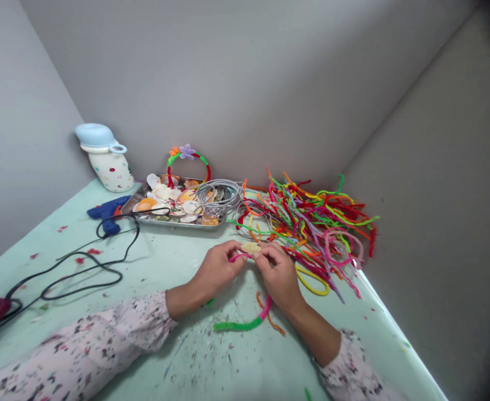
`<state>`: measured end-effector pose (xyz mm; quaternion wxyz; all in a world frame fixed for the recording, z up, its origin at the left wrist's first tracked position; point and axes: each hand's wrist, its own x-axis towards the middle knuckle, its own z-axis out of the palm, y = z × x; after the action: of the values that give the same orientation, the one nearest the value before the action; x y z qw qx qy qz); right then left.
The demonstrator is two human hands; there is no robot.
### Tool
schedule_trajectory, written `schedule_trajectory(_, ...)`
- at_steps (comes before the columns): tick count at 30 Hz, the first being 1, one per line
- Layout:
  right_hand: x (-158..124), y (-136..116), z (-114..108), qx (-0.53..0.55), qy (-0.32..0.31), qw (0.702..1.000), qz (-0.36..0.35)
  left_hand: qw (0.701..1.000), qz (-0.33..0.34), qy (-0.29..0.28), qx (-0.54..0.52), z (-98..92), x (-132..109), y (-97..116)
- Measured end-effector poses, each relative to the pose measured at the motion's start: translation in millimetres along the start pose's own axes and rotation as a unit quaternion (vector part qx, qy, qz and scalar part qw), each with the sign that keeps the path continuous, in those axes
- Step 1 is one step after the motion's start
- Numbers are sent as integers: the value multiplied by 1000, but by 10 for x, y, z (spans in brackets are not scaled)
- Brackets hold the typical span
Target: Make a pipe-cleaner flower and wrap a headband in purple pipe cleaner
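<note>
The left hand [217, 272] and right hand [282, 278] have fingers pinching a pale yellow piece [250, 247]. The shell-filled tray [180, 224] sits at ten o'clock from them.

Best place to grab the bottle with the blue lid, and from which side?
I'd take the bottle around its middle, below the lid and side loop: that part looks rounded and unobstructed. Come from the near side, above the glue gun; walls rise behind and to the left.
</note>
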<state>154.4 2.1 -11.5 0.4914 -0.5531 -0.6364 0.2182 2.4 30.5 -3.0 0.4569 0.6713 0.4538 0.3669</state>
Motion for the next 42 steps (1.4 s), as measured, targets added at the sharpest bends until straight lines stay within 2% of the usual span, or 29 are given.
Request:
schedule_trajectory(5, 10, 44, -1, 28, -43, 998, 25, 1000, -18, -6, 12, -20, 14, -28)
schedule_trajectory(8, 29, 72, -17, 76, -75, 991, 76, 1000, -18, -12, 6, -38, 20, -30)
schedule_trajectory(14, 34, 151, -5, 212, -102, 956, 176, 1000, -26, -17, 2, -40, 17, 30)
schedule_trajectory(21, 41, 206, -2, 293, -130, 921, 219, 999, -24, -22, -9, -32, 13, 24)
schedule_trajectory(28, 80, 151, -39, 271, -162, 925, 211, 999, -24, -31, -12, -40, -2, 8)
schedule_trajectory(35, 23, 70, 23, 106, -65, 987, 103, 999, -39, -1, -1, -40, 34, -36)
schedule_trajectory(42, 7, 2, 22, 67, -47, 996, 34, 999, -34, 19, 9, -34, 44, -64)
